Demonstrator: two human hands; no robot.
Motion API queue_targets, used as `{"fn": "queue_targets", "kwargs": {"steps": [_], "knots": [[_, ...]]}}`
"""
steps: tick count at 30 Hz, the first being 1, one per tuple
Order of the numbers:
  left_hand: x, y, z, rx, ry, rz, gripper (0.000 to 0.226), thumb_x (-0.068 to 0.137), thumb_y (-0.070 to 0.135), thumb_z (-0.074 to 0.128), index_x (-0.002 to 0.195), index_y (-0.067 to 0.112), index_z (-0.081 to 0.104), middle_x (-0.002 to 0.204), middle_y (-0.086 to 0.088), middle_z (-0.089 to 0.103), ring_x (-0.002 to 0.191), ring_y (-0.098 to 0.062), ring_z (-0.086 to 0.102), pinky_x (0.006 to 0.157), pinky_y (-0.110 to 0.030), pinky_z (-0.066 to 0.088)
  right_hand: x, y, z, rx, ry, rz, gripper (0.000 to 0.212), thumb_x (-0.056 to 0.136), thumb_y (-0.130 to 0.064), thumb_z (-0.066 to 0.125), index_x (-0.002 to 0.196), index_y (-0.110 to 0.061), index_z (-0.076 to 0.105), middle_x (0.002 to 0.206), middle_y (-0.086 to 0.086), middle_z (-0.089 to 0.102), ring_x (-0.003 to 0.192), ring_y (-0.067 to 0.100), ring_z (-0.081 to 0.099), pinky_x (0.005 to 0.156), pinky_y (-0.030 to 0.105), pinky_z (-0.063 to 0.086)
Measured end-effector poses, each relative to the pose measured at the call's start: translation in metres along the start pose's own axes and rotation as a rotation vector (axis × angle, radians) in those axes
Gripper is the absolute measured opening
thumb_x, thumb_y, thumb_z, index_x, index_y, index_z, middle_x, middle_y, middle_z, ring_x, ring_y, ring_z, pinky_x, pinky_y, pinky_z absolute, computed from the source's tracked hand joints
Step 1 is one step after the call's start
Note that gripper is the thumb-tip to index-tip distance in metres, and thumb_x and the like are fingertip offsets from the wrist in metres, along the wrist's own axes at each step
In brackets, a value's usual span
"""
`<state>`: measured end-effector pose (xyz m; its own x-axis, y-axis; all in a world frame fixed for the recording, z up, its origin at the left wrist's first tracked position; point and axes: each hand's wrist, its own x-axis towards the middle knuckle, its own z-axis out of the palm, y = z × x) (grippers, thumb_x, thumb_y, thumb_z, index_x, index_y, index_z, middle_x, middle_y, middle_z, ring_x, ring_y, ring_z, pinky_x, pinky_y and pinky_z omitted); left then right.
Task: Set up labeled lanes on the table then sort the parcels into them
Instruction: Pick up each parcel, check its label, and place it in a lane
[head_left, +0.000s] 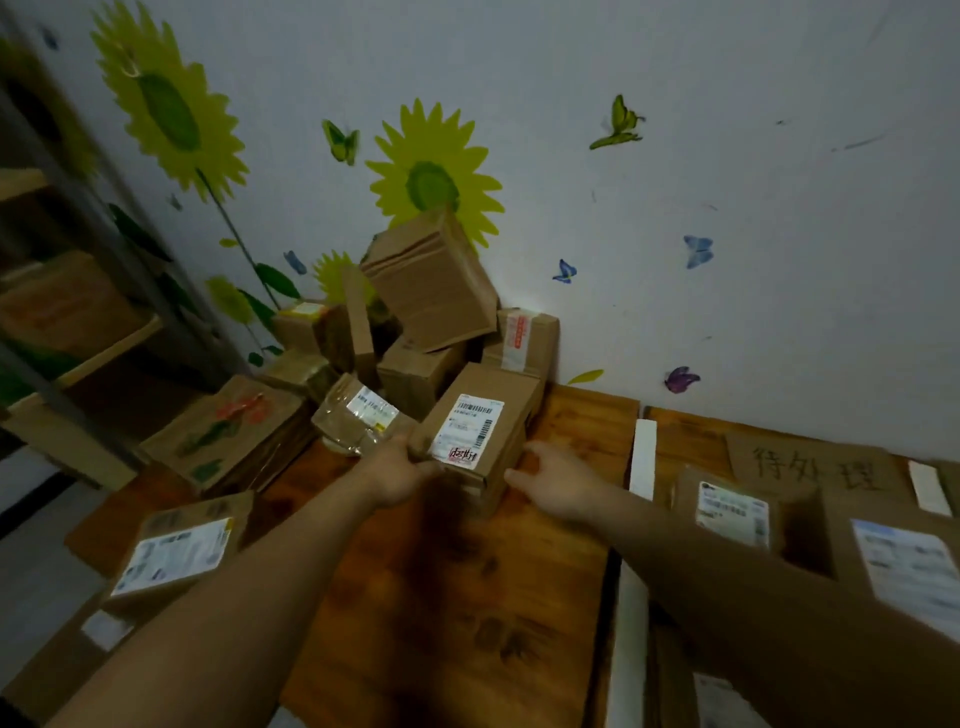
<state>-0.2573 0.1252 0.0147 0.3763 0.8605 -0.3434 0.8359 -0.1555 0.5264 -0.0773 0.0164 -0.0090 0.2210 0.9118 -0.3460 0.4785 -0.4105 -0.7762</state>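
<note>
Hands are meeting at a labelled box (480, 415) at the front of the parcel pile (431, 275). Left hand (400, 470) is gripping the box's near left corner, fingers curled round it. Right hand (556, 480) is hovering just beside its right side, fingers loosely spread, contact unclear. Box is sitting tilted on the desk (441, 597), left of a white strip (642, 452) and a handwritten sign (815, 467).

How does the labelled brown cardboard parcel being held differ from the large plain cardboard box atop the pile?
The labelled brown cardboard parcel is gripped by the left hand; the large plain cardboard box leans untouched atop the pile. The parcel shows a white barcode label; the box shows none. Both are brown cardboard.
</note>
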Motion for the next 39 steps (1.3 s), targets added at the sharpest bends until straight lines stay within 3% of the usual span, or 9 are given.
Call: {"fn": "queue_targets", "kwargs": {"steps": [4,8,14,20,22,25,33,37,39], "knots": [[0.049,-0.013,-0.008,-0.019,-0.028,0.036,0.074,0.091,0.035,0.058,0.149,0.011,0.020,0.155,-0.011,0.022,0.138,-0.031,0.029,0.112,-0.043,0.030,0.027,-0.024,0.035,0.217,0.107,0.086,0.047,0.097,-0.028,0.053,0.141,-0.018,0.040,0.138,0.001,0.052,0.119,0.019,0.054,0.095,0.030,0.046],[0.072,-0.026,-0.014,-0.065,-0.133,0.071,0.048,0.093,0.035,0.056,0.133,0.009,0.048,0.132,-0.009,0.052,0.113,-0.023,0.051,0.092,-0.030,0.038,0.048,-0.039,0.063,0.194,0.138,0.209,0.039,0.099,-0.024,0.049,0.136,-0.011,0.046,0.137,0.009,0.052,0.117,0.022,0.055,0.097,0.038,0.050],[0.069,-0.032,-0.019,-0.327,-0.047,0.071,0.053,0.087,0.015,0.063,0.133,0.012,0.036,0.101,-0.005,0.054,0.092,-0.019,0.053,0.078,-0.030,0.042,0.038,-0.046,0.072,0.315,0.428,0.310,0.009,0.094,-0.018,0.056,0.101,-0.022,0.052,0.118,0.002,0.058,0.102,0.015,0.058,0.072,0.024,0.052],[0.035,-0.019,-0.028,-0.604,-0.183,0.075,0.071,0.080,0.001,0.067,0.143,0.013,0.035,0.117,-0.010,0.061,0.106,-0.024,0.059,0.093,-0.039,0.050,-0.009,-0.052,0.047,0.356,0.536,0.143,0.063,0.085,-0.015,0.071,0.137,-0.025,0.038,0.127,-0.004,0.055,0.104,0.009,0.056,0.074,0.020,0.050],[0.018,-0.009,-0.032,-0.674,-0.233,0.113,0.069,0.079,-0.006,0.065,0.139,0.012,0.037,0.113,-0.009,0.063,0.102,-0.026,0.062,0.082,-0.041,0.056,-0.032,-0.053,0.036,0.321,0.536,0.081,0.078,0.082,-0.017,0.074,0.145,-0.027,0.029,0.131,-0.002,0.055,0.113,0.014,0.057,0.086,0.028,0.052],[-0.017,0.011,-0.036,-0.695,-0.277,0.214,0.067,0.080,-0.013,0.059,0.135,0.018,0.038,0.108,-0.005,0.061,0.096,-0.023,0.063,0.065,-0.031,0.057,-0.069,-0.053,0.009,0.378,0.562,0.037,0.078,0.089,-0.016,0.067,0.149,-0.028,0.019,0.129,-0.001,0.058,0.113,0.018,0.060,0.089,0.034,0.053],[-0.100,0.053,-0.009,-0.794,-0.253,0.279,0.051,0.091,-0.002,0.052,0.132,0.027,0.046,0.115,-0.003,0.054,0.083,-0.021,0.065,0.063,-0.030,0.055,-0.154,-0.030,-0.035,0.689,0.678,-0.053,0.100,0.087,0.001,0.064,0.148,-0.043,0.000,0.115,0.014,0.063,0.103,0.030,0.065,0.052,0.029,0.057],[-0.125,0.056,-0.009,-0.759,-0.255,0.286,0.046,0.094,-0.001,0.045,0.132,0.025,0.048,0.115,-0.008,0.054,0.081,-0.024,0.064,0.058,-0.032,0.053,-0.185,-0.020,-0.043,0.699,0.798,-0.026,0.103,0.079,-0.010,0.074,0.144,-0.051,0.004,0.124,0.011,0.055,0.106,0.028,0.062,0.082,0.044,0.057],[-0.134,0.060,-0.013,-0.764,-0.210,0.302,0.045,0.095,0.001,0.046,0.133,0.023,0.048,0.115,-0.008,0.053,0.086,-0.024,0.062,0.064,-0.034,0.054,-0.201,-0.016,-0.051,0.757,0.859,-0.025,0.084,0.085,-0.005,0.066,0.146,-0.036,0.019,0.122,0.010,0.053,0.104,0.028,0.062,0.075,0.037,0.058]]}}
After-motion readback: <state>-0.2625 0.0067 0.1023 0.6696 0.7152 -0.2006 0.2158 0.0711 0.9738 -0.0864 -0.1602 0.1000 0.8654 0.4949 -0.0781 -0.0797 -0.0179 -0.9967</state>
